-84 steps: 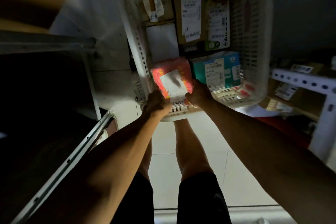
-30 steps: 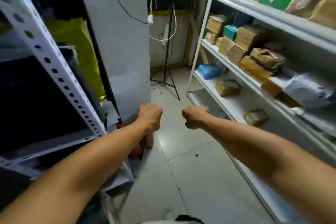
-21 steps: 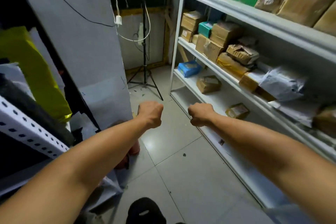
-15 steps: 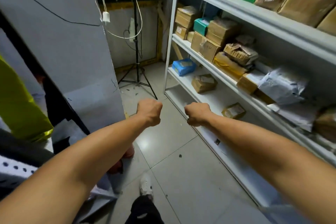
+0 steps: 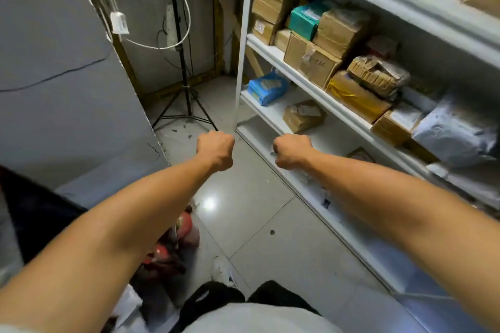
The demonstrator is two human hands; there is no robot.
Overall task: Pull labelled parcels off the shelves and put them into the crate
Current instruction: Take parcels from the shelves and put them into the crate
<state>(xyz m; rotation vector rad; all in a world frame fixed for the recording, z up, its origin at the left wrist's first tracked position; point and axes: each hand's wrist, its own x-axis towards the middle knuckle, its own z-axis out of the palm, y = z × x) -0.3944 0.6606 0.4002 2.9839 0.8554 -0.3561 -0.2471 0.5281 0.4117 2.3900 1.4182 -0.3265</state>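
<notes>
Ahead of me, both arms reach out over the tiled floor [image 5: 243, 197]. My left hand [image 5: 215, 150] is curled into a fist with nothing in it, and my right hand [image 5: 290, 150] is a fist too, just as bare, close beside the white shelving [image 5: 273, 53]. Labelled parcels sit on that shelving: a blue parcel [image 5: 267, 87] near its upright, a brown box [image 5: 303, 115] farther along the same level, and stacked cartons [image 5: 319, 43] one level up.

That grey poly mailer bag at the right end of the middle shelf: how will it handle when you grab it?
The grey poly mailer looks wrinkled and slumped, so it will probably sag and flop rather than hold shape. Its glossy film may be slippery, so pinch a fold. It overhangs the shelf edge and could slide off.
</notes>
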